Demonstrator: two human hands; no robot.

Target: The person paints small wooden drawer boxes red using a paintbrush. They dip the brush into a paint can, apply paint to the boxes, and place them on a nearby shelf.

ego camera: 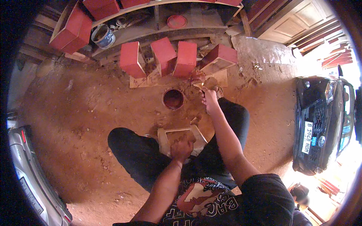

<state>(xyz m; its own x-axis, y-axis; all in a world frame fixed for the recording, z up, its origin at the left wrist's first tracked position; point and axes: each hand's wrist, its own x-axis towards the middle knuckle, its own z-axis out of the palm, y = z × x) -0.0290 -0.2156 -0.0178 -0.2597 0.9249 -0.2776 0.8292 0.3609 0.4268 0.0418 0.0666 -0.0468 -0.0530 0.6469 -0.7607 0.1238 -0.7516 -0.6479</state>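
An unpainted wooden box (163, 138) with an open side stands between my knees. My left hand (182, 145) is over it with the fingers bent; whether they grip the box cannot be told. Farther forward, near my right knee, my right hand (209, 97) is closed around a small dark thing with a bright tip, too small to name. A round container of dark red paint (173, 99) sits on the ground to the left of that hand. Beyond it are several red-painted wooden boxes (185, 58), some with bare wood edges, on or beside a stained board (137, 82).
A bench or shelf edge (128, 11) carries more red boxes (75, 34). Below are a bucket (103, 37) and a red lid (177, 21). A black car (316, 121) stands right, a silver vehicle (28, 169) left. A person (300, 195) is at lower right.
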